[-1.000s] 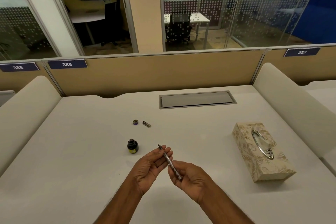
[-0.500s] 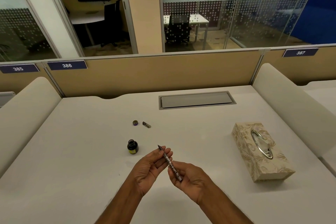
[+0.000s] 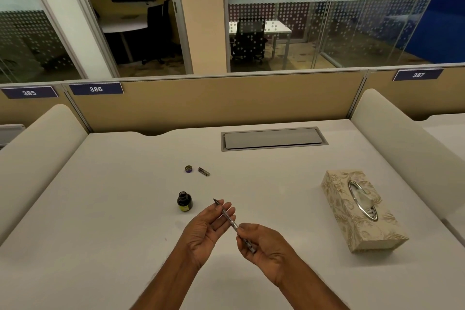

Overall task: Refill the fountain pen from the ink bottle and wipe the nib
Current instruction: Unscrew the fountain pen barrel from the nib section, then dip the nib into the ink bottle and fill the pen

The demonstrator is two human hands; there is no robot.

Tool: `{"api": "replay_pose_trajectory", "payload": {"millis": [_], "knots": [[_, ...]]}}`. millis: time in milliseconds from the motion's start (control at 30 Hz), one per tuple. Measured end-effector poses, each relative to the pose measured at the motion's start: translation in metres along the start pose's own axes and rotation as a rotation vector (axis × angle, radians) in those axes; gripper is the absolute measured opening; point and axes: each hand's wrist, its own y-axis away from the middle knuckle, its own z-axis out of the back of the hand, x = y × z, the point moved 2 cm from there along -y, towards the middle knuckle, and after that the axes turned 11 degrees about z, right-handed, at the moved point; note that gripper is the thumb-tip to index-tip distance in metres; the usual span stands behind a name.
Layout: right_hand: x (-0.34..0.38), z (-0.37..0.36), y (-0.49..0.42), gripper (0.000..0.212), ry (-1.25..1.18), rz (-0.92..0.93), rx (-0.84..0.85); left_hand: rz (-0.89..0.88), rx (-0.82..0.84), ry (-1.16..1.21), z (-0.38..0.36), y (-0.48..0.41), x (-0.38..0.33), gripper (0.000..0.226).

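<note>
A slim, silvery patterned metal fountain pen (image 3: 232,223) is held low over the white desk (image 3: 100,209), its nib (image 3: 215,200) pointed toward eleven o'clock. The rear barrel is pinched by the curled fingers of the right hand (image 3: 264,244), and the front section is rested across the nearly straight fingers of the left hand (image 3: 208,231). A small dark glass ink bottle (image 3: 185,202) stands uncapped at ten o'clock of the left hand, near but apart. The pen is judged light, stiff and smooth, with a delicate tip, so hold is best taken on the barrel and grip section. A floral cardboard tissue box (image 3: 362,211) lies at three o'clock.
</note>
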Motion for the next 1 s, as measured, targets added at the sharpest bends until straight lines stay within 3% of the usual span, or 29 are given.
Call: {"api": "replay_pose_trajectory", "payload": {"millis": [467, 1000], "knots": [[-0.007, 0.023, -0.003, 0.015, 0.175, 0.125, -0.002, -0.136, -0.076, 0.131, 0.013, -0.008, -0.020, 0.017], [-0.060, -0.002, -0.117, 0.020, 0.902, 0.765, -0.260, -0.077, -0.128, 0.118, 0.059, -0.030, -0.029, 0.025]]}}
